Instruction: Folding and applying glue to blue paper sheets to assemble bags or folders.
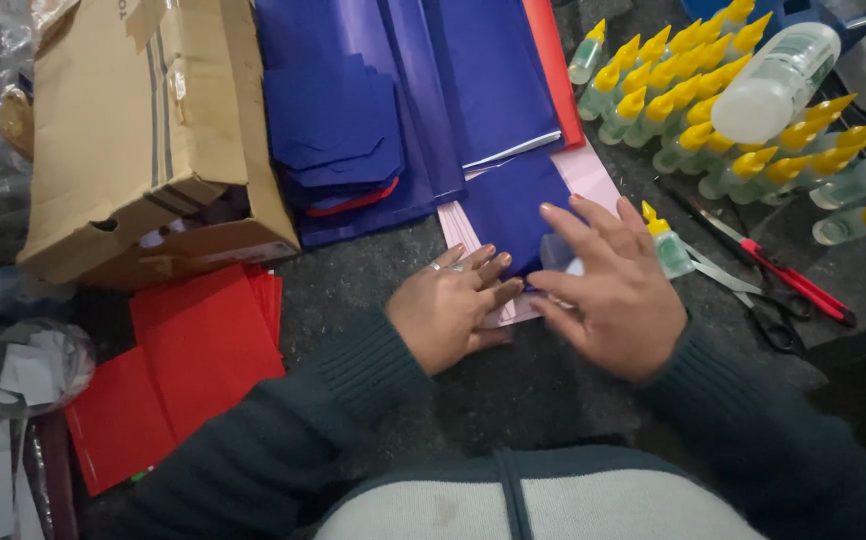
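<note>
From my remote seat I saw both hands resting flat on a folded dark blue paper sheet [511, 215] that lay over a pale pink paper sheet [590, 172] on the dark grey surface [353, 300]. The left hand [448, 312] pressed on the near left corner of the blue sheet, its fingers close together and a ring on one of them. The right hand [613, 285] lay just beside it, with its fingers spread wide over the near right part of the sheet. Neither hand closed its grip around anything; both were open and only pushed down with palm and fingertips.

The blue sheet reached from under the fingers toward the far side, so its long axis ran away from the person with a small lean to the left. Both hands touched it, so neither was clearly nearer.

Just to the right of the right hand lay a small clear glue bottle with a yellow cap [667, 243], and a little farther right the scissors with a red handle [768, 270]. On the near left lay a pile of red paper squares [188, 370], well apart from the hands.
</note>
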